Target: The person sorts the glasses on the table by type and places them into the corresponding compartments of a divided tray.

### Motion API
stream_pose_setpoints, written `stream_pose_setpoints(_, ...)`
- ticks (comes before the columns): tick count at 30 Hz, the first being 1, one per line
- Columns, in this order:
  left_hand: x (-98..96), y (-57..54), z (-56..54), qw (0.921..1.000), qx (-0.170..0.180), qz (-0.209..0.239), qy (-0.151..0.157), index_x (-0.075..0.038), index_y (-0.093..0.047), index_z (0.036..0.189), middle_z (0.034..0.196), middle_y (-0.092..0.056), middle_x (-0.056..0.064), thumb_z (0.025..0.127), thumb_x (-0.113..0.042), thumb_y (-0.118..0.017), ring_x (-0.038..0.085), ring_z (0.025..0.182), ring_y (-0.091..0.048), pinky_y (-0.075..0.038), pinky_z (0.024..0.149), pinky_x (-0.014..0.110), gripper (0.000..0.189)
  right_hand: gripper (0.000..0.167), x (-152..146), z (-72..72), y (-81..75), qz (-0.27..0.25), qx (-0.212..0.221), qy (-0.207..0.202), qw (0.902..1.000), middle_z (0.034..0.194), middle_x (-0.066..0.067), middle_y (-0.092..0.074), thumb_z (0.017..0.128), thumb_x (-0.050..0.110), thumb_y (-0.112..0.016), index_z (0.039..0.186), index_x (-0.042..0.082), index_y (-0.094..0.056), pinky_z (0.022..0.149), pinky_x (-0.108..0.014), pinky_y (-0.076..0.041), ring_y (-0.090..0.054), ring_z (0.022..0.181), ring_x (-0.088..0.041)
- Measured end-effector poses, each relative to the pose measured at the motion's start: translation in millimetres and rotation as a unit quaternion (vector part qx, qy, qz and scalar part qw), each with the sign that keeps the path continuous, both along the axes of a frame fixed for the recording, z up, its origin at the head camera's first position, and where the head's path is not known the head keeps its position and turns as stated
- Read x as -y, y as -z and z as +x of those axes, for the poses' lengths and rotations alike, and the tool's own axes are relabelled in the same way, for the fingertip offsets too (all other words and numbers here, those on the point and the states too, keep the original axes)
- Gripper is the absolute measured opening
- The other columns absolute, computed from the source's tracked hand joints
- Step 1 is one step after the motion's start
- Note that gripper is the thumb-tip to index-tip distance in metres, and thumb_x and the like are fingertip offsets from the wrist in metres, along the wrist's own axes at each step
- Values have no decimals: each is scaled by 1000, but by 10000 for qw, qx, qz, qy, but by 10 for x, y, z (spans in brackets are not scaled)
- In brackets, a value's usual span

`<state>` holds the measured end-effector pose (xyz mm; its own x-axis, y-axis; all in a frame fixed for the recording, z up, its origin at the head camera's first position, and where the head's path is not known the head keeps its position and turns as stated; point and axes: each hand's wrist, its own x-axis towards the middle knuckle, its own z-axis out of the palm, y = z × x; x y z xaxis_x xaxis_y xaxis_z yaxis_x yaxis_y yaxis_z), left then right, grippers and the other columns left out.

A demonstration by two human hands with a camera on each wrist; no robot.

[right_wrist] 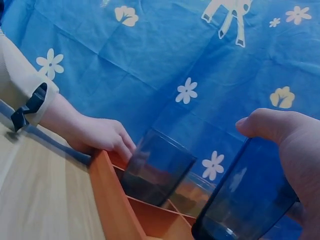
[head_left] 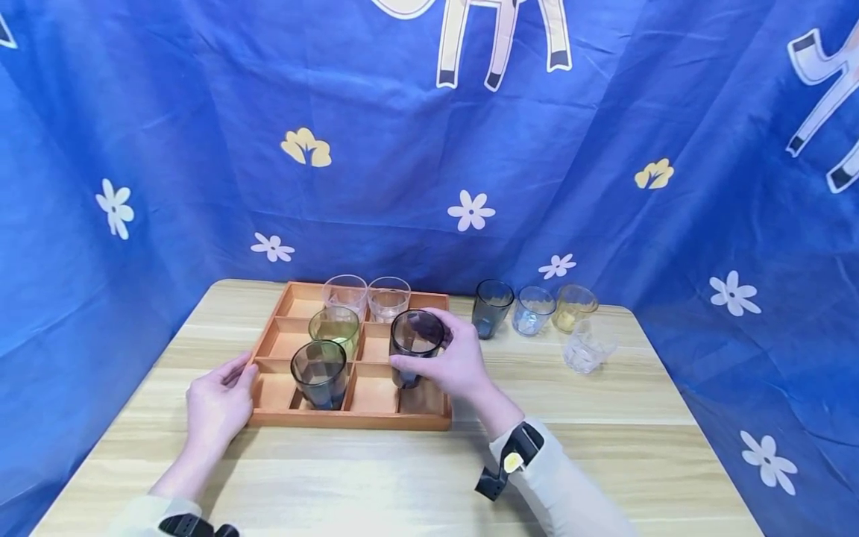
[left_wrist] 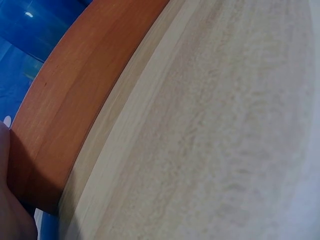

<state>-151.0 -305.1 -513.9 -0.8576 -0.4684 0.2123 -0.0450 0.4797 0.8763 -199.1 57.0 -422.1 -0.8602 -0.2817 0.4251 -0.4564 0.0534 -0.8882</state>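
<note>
My right hand (head_left: 455,362) grips a dark grey drinking glass (head_left: 411,358), thumb on the near side and fingers round the back. The glass is upright over the right part of an orange-brown wooden divided tray (head_left: 349,420). In the right wrist view, the held glass (right_wrist: 245,195) slants across the lower right, its base close over the tray. At the tray's left side, my left hand (head_left: 218,399) holds the edge near the front corner. Inside the tray stand another dark grey glass (head_left: 321,380), a yellow-green glass (head_left: 335,328) and two clear glasses, left (head_left: 345,294) and right (head_left: 389,298).
Right of the tray on the wooden table (head_left: 537,418) stand a dark blue-grey glass (head_left: 492,309), a pale blue glass (head_left: 533,309), an amber glass (head_left: 574,307) and a tilted clear glass (head_left: 587,349). A blue patterned curtain (head_left: 376,186) hangs behind and along the sides.
</note>
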Motion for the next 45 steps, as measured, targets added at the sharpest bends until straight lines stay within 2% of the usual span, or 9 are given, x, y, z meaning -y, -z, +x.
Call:
stream_pose_setpoints(7,-8,9,-16,10000,-80,16,16,5,-71,131,123,-72,23,103,-9,-68,3,97,-72,-51,74,4,31,63,150,8,56,24,59,-124,9999,117,-12,-76,70,12,-101,126,5,-73,97,-39,-59,-71,110,-31)
stream_pose_setpoints(14,-2,10,1,10000,-55,50,-1,4,-71,131,124,-71,23,104,-10,-68,9,99,-74,-51,75,4,31,67,295,23,128,-44,145,-277,9995,117,-10,-76,71,12,-101,130,3,-71,101,-54,-57,-70,112,-32)
stream_pose_setpoints(19,1,8,1,10000,-33,64,-16,4,-71,131,124,-71,22,104,-11,-67,8,100,-73,-51,75,4,31,65,386,54,199,74,306,-270,9991,119,-12,-75,71,16,-101,129,6,-72,101,-50,-57,-70,114,-32)
stream_pose_setpoints(21,0,8,0,10000,-30,76,-12,5,-71,132,124,-71,23,104,-10,-67,5,98,-73,-51,75,4,32,64,416,65,235,145,305,-236,9991,118,-11,-75,71,17,-101,127,7,-72,100,-48,-58,-70,112,-31)
stream_pose_setpoints(24,-1,9,-4,9999,-73,100,-1,5,-71,131,123,-71,24,103,-9,-68,-5,93,-69,-51,74,4,31,64,451,78,292,205,328,-242,9990,117,-11,-75,70,18,-102,126,7,-72,97,-46,-60,-71,110,-31)
stream_pose_setpoints(28,-2,11,-11,9999,-139,64,13,5,-72,130,122,-72,24,103,-8,-69,-15,88,-62,-51,73,3,31,64,483,89,368,117,391,-316,9987,117,-13,-75,69,16,-103,124,8,-72,93,-52,-61,-71,108,-37)
stream_pose_setpoints(31,-2,9,-9,9999,-109,10,22,4,-72,131,122,-72,23,103,-10,-68,-9,91,-67,-51,73,3,31,63,497,91,434,95,414,-318,9986,116,-10,-75,69,16,-103,124,10,-72,91,-55,-61,-71,106,-40)
stream_pose_setpoints(35,-6,5,-2,10000,-48,-17,35,4,-71,132,125,-71,22,104,-11,-68,2,98,-72,-51,74,3,32,67,499,90,513,166,391,-341,9985,119,-10,-74,68,16,-103,127,10,-71,92,-51,-62,-71,107,-38)
stream_pose_setpoints(45,-20,-6,-5,10000,-75,59,-3,5,-71,131,123,-71,23,104,-10,-68,3,98,-72,-51,75,4,31,72,490,83,576,22,564,-692,9960,127,-14,-70,71,13,-102,134,12,-67,96,-54,-59,-69,113,-40)
